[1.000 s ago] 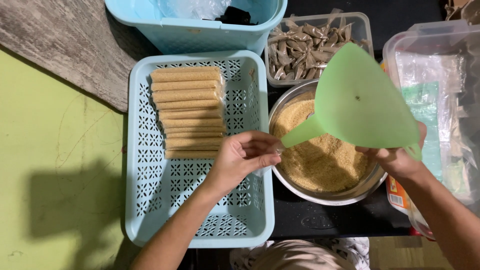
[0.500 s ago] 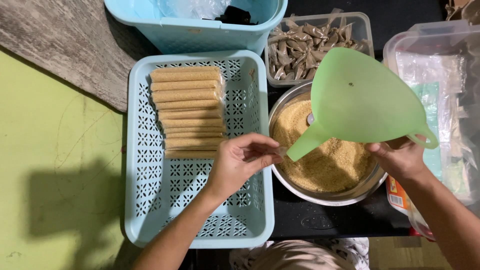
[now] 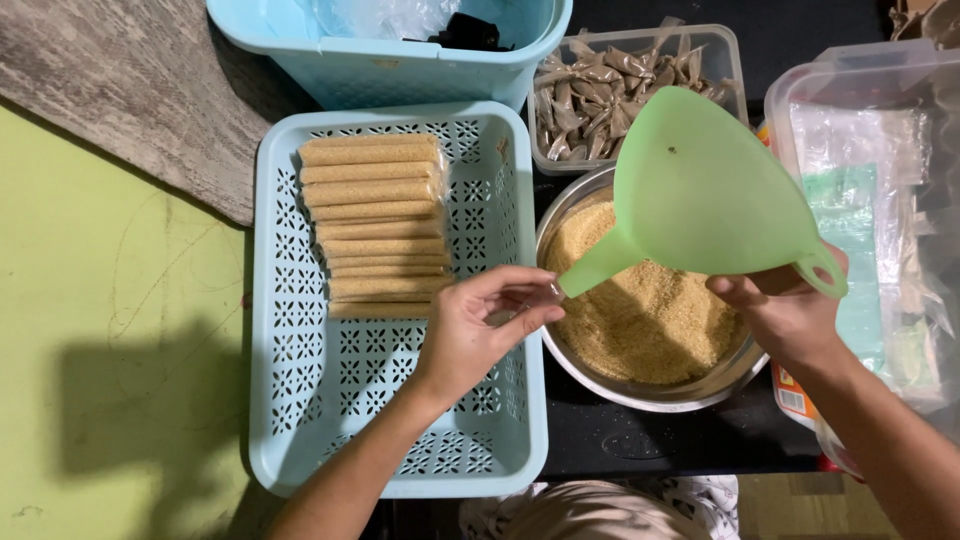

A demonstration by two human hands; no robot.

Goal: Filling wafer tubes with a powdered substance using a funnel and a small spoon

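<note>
A green funnel (image 3: pixel 705 190) is gripped at its handle by the right hand (image 3: pixel 785 315), tilted over a steel bowl (image 3: pixel 650 390) of brown grains. A clear bag is pinched at the spout by the left hand (image 3: pixel 475 330) fingers.

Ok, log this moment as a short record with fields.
left hand: fingers pinched at the spout tip, over the light blue basket
right hand: holds the green funnel by its rim
funnel: tilted, above the metal bowl of brown grains
basket contents: filled tubes stacked in a row
behind bowl: clear tub of small brown packets
</note>
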